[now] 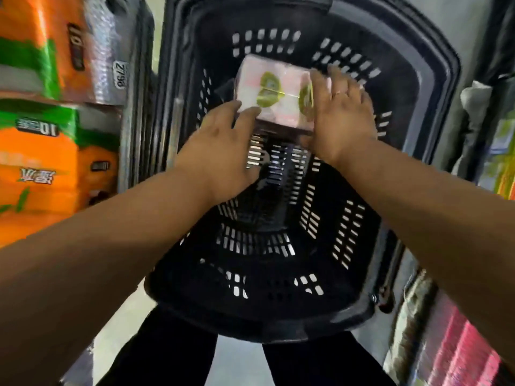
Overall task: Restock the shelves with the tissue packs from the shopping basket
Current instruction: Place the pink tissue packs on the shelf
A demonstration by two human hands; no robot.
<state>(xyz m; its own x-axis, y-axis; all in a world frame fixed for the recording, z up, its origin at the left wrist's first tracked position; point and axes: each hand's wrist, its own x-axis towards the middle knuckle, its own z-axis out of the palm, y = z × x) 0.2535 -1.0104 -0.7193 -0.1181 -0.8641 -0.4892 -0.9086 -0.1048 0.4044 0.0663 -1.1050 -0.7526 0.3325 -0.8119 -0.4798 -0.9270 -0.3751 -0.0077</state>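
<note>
From the head view we look down into a black shopping basket, where one pink-and-white tissue pack with green-yellow emblems lies at the far end of the basket floor. We see both hands reaching in with fingers stretched out, not curled: the left hand touches the pack's near left corner with its fingertips, and the right hand lies spread over the pack's right side. Orange-and-green packs fill the shelf to the left, and pink wrapped packs stand at lower right.
</note>
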